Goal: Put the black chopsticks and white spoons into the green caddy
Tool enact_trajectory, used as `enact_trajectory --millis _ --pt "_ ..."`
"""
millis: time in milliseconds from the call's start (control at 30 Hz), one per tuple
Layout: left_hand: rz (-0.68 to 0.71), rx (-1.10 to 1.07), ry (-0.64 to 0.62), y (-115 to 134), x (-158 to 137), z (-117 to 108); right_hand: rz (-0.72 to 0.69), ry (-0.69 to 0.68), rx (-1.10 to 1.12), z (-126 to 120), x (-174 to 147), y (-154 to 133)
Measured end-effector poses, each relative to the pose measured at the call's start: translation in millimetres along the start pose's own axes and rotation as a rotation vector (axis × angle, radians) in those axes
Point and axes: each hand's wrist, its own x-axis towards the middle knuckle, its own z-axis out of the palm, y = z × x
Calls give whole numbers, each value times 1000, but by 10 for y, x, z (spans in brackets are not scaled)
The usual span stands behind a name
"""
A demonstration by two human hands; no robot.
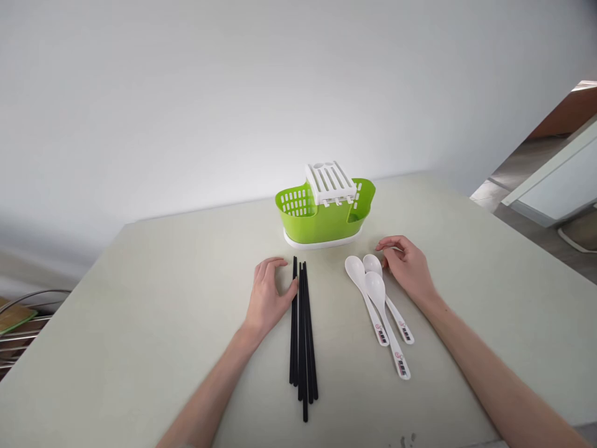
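Just beyond both hands, we see one bright-green perforated plastic basket [326, 225] with a white slotted top [331, 182], standing on our pale counter [186, 298] near the whitish wall [233, 93]. Six slim black chopsticks [302, 348] lie at our loosely opened left hand [265, 298], thumb against them; three white spoons [375, 287], one partly covering two, lie beside our relaxed, unclenched right hand [408, 267].

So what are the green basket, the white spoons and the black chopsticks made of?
Green basket: probably plastic, softly shiny, with thin, evenly colored walls and neat slots.
White spoons: smooth and glossy, with highlights in the bowls; melamine-like plastic or ceramic, hard to say.
Black chopsticks: fairly matte, no visible grain; perhaps plastic, though coated wood is possible.
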Motion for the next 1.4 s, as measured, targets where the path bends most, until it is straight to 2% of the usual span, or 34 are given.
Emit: enact_trajectory --millis 167,433,733,900,1200,1400 --pt "-10 41 33 1 -5 17 9 7 9 -1 -2 -19" --pt "-5 89 19 18 -7 -2 9 8 19 2 11 -10" --pt "69 205 43 -200 59 -248 -9 5 35 5 24 18" --pt "64 257 23 -276 56 -338 -13 2 24 6 31 22" --pt "107 397 44 -306 57 -260 -12 8 35 13 26 9" --pt "103 307 66 -225 53 -271 -16 12 48 12 34 13"
